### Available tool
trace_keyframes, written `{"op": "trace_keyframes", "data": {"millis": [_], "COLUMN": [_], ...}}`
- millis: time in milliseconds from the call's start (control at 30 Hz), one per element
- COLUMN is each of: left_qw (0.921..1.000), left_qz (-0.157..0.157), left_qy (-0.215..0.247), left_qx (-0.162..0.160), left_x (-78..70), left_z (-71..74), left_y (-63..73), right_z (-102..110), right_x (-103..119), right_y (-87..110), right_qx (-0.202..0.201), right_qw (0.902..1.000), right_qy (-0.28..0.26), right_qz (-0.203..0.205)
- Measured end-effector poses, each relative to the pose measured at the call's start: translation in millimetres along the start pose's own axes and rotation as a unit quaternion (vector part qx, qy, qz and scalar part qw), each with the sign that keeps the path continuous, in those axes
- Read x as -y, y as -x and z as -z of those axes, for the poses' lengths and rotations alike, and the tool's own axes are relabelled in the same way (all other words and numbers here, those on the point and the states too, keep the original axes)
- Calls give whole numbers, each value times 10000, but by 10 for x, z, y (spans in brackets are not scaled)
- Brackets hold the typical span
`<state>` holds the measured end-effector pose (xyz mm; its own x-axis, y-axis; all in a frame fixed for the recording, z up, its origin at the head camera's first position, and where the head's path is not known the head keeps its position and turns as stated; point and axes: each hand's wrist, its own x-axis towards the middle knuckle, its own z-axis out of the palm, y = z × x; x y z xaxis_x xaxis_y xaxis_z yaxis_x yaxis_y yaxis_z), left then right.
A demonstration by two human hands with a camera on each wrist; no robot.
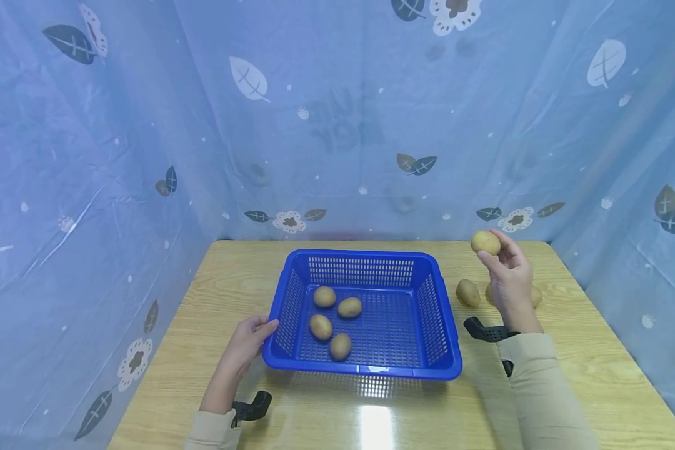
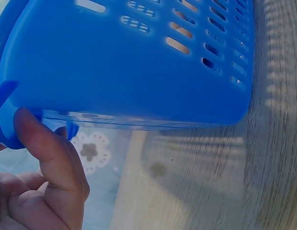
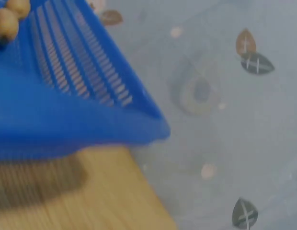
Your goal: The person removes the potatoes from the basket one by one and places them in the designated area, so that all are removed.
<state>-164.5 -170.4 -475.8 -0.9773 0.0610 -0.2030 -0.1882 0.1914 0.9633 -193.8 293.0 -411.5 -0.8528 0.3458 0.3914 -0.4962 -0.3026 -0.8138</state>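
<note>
A blue plastic basket (image 1: 362,369) with slotted walls sits on the wooden table, several potatoes (image 1: 320,327) lying in its left half. My left hand (image 1: 246,344) grips the basket's left rim, thumb on top; in the left wrist view the curled fingers (image 2: 52,148) show against the rim from below. Up above the table, right of the basket, my right hand (image 1: 510,269) pinches a potato (image 1: 485,242) between thumb and fingers. The right wrist view shows the basket's wall and rim, without the hand.
On the table right of the basket lies another potato (image 1: 468,292). Potatoes partly hidden by the right hand and wrist sit beside it, one showing at the right (image 1: 536,296). A blue patterned curtain (image 1: 337,125) hangs behind the table (image 1: 247,256) and along both sides.
</note>
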Motion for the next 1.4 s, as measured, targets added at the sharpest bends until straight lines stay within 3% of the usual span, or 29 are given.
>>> {"op": "trace_keyframes", "data": {"millis": [300, 500, 700, 967, 1200, 1400], "left_qw": [10000, 10000, 10000, 10000, 10000, 10000], "left_qz": [47, 71, 58, 38, -8, -10], "left_qy": [31, 60, -35, -37, -28, -22], "left_qx": [1, -2, -36, -37, -30, -32], "left_x": [4, -10, -10, -14, 0, 0], "left_z": [-2, 0, 10, 2, 10, 2], "left_y": [-7, -15, 4, 20, 13, 11], "right_z": [337, 557, 754, 995, 1174, 1325], "right_x": [-57, -135, -210, -215, -234, -267], "right_y": [100, 152, 226, 245, 229, 256], "right_qx": [-428, -879, -1050, -1712, -2275, -2710], "right_qw": [9982, 9939, 9882, 9626, 9409, 9361], "right_qy": [359, 445, 773, 1749, 2174, 1861], "right_qz": [-210, -506, -800, -1163, -1254, -1249]}}
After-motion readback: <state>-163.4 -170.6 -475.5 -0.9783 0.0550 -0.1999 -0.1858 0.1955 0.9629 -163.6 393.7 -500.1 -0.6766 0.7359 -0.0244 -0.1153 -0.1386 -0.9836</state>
